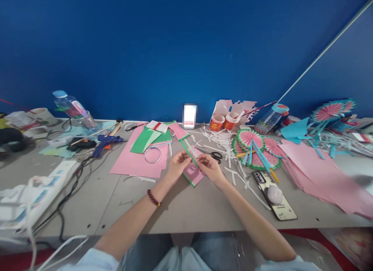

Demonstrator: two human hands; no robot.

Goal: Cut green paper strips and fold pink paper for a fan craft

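1. Right now your two hands meet over one thin green paper strip point(189, 153); it runs from the pleated pink paper fan with a green edge point(178, 130) behind, down to your fingertips.
2. Your left hand point(178, 163) pinches the strip from the left with fingers pressed together, and your right hand point(208, 165) pinches it from the right, thumb against forefinger.
3. Beneath both hands lies one folded pink paper piece with a green border point(192, 173), flat on the grey table point(180, 208).
4. Two red paper cups point(223, 122) stand at the back, and one pair of black-handled scissors point(214, 155) lies just beyond your right hand.
5. At least three round pink-and-green paper fans point(253, 146) lie to the right, their blue and yellow sticks pointing towards you.
6. One smartphone in a pale case point(275, 195) lies near your right forearm, touching loose white paper strips point(236, 173).
7. To the left you have large pink paper sheets point(136, 162), green paper sheets point(148, 138), one clear ring point(152, 154), one blue glue gun point(106, 142) and one plastic water bottle point(72, 107).
8. A white power strip point(43, 185) and dark cables crowd the left edge.
9. Both forearms reach forward from the near edge, converging; a dark red bead bracelet point(153, 198) circles your left wrist.
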